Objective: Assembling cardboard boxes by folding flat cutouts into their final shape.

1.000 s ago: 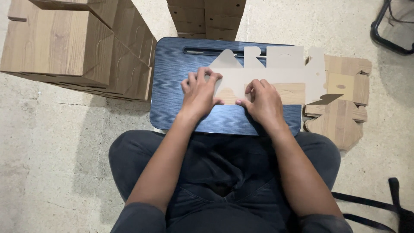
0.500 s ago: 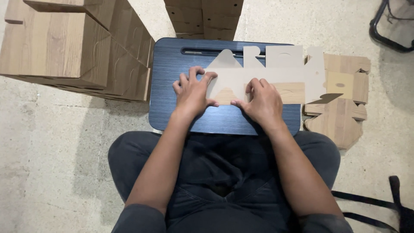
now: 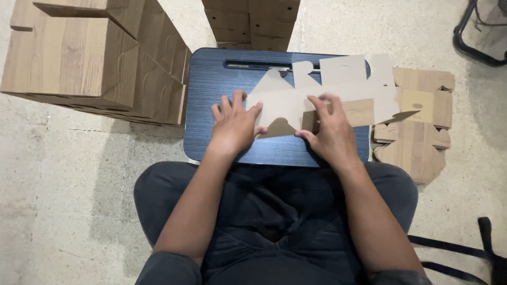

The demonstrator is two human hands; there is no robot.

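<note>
Both hands lie flat on one flat, cut-out piece of pale grey card with brown wood-look flaps (image 3: 317, 103). It rests on the dark blue lap worktop with a long slot near its far edge (image 3: 211, 84), which sits across the person's legs.

The left hand (image 3: 235, 126) is spread out, fingers apart, and presses down on the left end of the card. It grips nothing; it only pushes, so the card probably stays put. The right hand (image 3: 330, 129) is partly open too. Its fingers reach over the middle of the card and its thumb sits at the near edge, next to a brown flap that looks a little lifted. I cannot tell if the thumb is under that flap or only beside it.

The card is bigger than the worktop, so its right end hangs over the side. Just under that end, on the pale concrete floor (image 3: 63, 200), lies a low stack of more flat wood-look card pieces with wavy edges (image 3: 412, 148), close to the right hand so they are easy to reach. On the left stand big wood-look cardboard boxes already folded up (image 3: 79, 58), touching the worktop's left edge. More brown card with small holes (image 3: 251, 24) sits past the far edge
</note>
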